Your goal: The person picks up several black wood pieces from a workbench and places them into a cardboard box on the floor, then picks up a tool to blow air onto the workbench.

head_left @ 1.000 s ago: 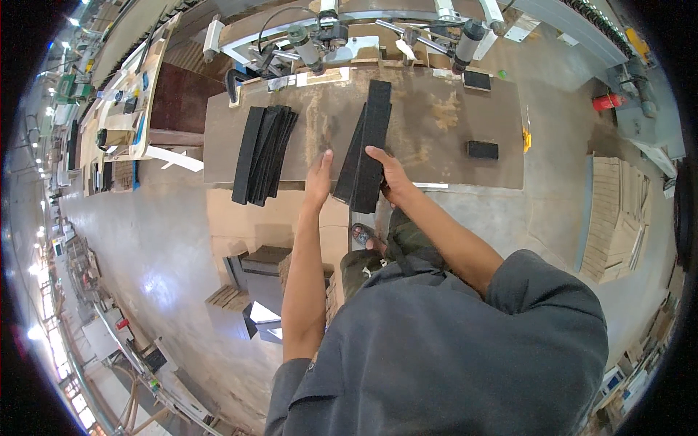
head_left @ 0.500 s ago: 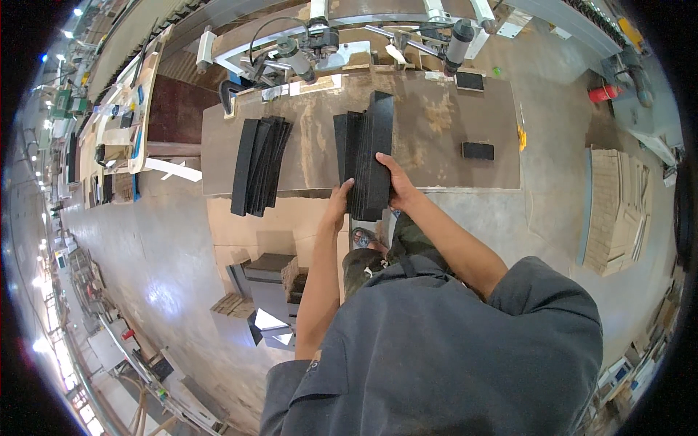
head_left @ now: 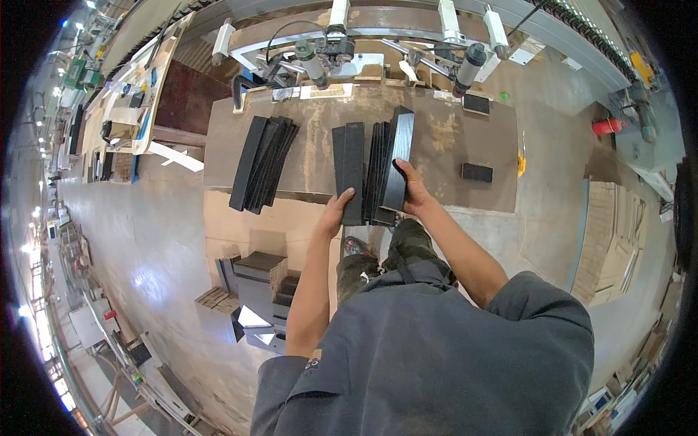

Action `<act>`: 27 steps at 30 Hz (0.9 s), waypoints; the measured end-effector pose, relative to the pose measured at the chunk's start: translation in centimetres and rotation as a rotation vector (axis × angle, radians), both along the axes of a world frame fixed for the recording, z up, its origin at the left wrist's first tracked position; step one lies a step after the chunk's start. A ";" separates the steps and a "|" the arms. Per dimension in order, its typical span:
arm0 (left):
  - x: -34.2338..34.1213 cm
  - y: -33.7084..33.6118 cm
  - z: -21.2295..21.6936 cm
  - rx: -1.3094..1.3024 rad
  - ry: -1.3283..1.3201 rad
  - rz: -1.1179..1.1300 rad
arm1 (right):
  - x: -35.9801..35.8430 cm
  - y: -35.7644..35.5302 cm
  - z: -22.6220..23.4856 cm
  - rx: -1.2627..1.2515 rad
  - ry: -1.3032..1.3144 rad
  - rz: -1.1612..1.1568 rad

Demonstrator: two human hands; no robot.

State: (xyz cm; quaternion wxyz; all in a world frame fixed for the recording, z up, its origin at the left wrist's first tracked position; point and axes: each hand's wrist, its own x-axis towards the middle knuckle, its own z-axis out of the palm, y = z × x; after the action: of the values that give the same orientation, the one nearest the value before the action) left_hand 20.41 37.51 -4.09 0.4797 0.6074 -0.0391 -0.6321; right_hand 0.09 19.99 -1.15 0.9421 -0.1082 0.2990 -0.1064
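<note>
Between my two hands is a stack of long black boards (head_left: 376, 171) at the table's near edge. The stack is parted: a board or two lean off on the left and a shiny-faced one tilts on the right. My left hand (head_left: 337, 211) grips the left side near the lower end, its thumb on top. My right hand (head_left: 415, 187) holds the right side, thumb over the shiny board and fingers hidden beneath. Another fanned pile of black boards (head_left: 263, 163) lies to the left on the brown table (head_left: 309, 156), untouched.
A machine frame with cylinders (head_left: 313, 65) runs along the table's far side. Two small black blocks (head_left: 476, 172) lie on the right. Below left, dark panels (head_left: 256, 287) are stacked beside a cardboard sheet (head_left: 225, 221). More stacked boards (head_left: 605, 240) stand on the floor at right.
The stack between my hands has spread apart, with a gap at left and the right board tilted outward. My right hand has moved right and my view has shifted slightly.
</note>
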 end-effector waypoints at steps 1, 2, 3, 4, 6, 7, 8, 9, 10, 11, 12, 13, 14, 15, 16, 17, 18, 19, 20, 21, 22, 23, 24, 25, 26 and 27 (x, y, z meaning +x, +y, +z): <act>-0.4 -0.1 0.1 -0.001 -0.002 -0.001 | 0.0 0.1 -0.4 0.004 0.008 -0.022; -1.3 -0.3 0.0 -0.025 -0.024 -0.020 | -0.2 0.2 -0.7 0.007 0.016 -0.046; -1.8 -0.2 0.1 -0.046 -0.050 -0.032 | -0.1 0.6 -0.2 -0.004 0.069 -0.025; -1.9 -0.2 -0.5 -0.047 -0.060 -0.027 | -0.1 0.8 -0.6 -0.005 0.059 -0.020; -2.4 -0.6 -1.3 -0.033 -0.274 -0.141 | -0.3 1.1 -1.2 -0.075 0.185 0.113; -2.6 -0.7 -1.3 -0.034 -0.275 -0.137 | -0.4 1.1 -1.4 -0.074 0.184 0.117; -3.0 -0.8 -1.2 -0.033 -0.275 -0.140 | -0.5 1.2 -1.5 -0.073 0.184 0.115; -3.6 -1.1 -0.7 -0.068 -0.308 -0.102 | -0.7 1.1 -1.6 -0.105 0.196 0.122; -4.1 -1.4 -0.1 -0.101 -0.338 -0.067 | -0.9 1.0 -1.5 -0.135 0.210 0.127; -4.3 -1.7 0.6 -0.103 -0.336 -0.075 | -1.2 0.8 -1.4 -0.134 0.213 0.119; -4.1 -1.7 1.2 -0.087 -0.240 -0.052 | -1.1 0.7 -1.0 -0.161 0.195 0.117; -3.9 -1.9 1.8 -0.071 -0.144 -0.030 | -1.2 0.5 -0.6 -0.187 0.178 0.113; -3.5 -2.1 2.4 -0.072 -0.146 -0.037 | -1.4 0.1 -0.1 -0.188 0.177 0.106; -2.9 -1.8 2.9 -0.108 -0.196 -0.009 | -1.3 -0.3 1.1 -0.315 0.196 0.067; -2.6 -1.9 2.8 -0.149 -0.235 0.010 | -1.7 -1.0 1.7 -0.445 0.228 0.018; -2.3 -2.2 2.7 -0.231 -0.239 0.061 | -2.7 -2.7 -1.1 -0.494 0.269 0.102; -2.1 -2.4 3.6 -0.192 -0.274 0.102 | -3.1 -3.6 -0.4 -0.485 0.279 0.099; -1.2 -2.1 4.0 -0.241 -0.302 0.172 | -3.0 -4.2 2.4 -0.621 0.224 0.023; -0.7 -2.5 4.3 -0.296 -0.320 0.230 | -3.3 -5.1 4.2 -0.759 0.181 -0.065; -0.6 -4.0 5.4 -0.413 -0.328 0.192 | -3.9 -6.4 4.0 -0.757 0.202 -0.076; -0.2 -5.3 6.4 -0.529 -0.337 0.161 | -4.3 -8.0 3.7 -0.984 0.226 -0.066; 1.8 -5.5 5.4 -0.477 -0.473 -0.029 | -4.2 -8.9 3.5 -1.211 0.232 -0.042; 3.6 -5.9 4.3 -0.440 -0.619 -0.230 | -4.6 -9.5 3.3 -1.212 0.239 -0.039; 5.5 -6.1 3.2 -0.416 -0.765 -0.418 | -4.6 -9.9 2.8 -1.300 0.323 0.042; 6.5 -5.6 0.8 -0.463 -0.894 -0.464 | -3.9 -10.4 1.8 -1.382 0.273 0.058; 7.7 -5.0 -1.2 -0.505 -1.035 -0.500 | -2.9 -10.8 0.9 -1.465 0.216 0.067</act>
State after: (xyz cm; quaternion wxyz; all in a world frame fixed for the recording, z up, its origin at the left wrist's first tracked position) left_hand 28.09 32.47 -5.29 0.3648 0.6752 -0.5553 -0.3205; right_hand -2.81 9.16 -0.28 0.5966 -0.7281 0.2388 -0.2386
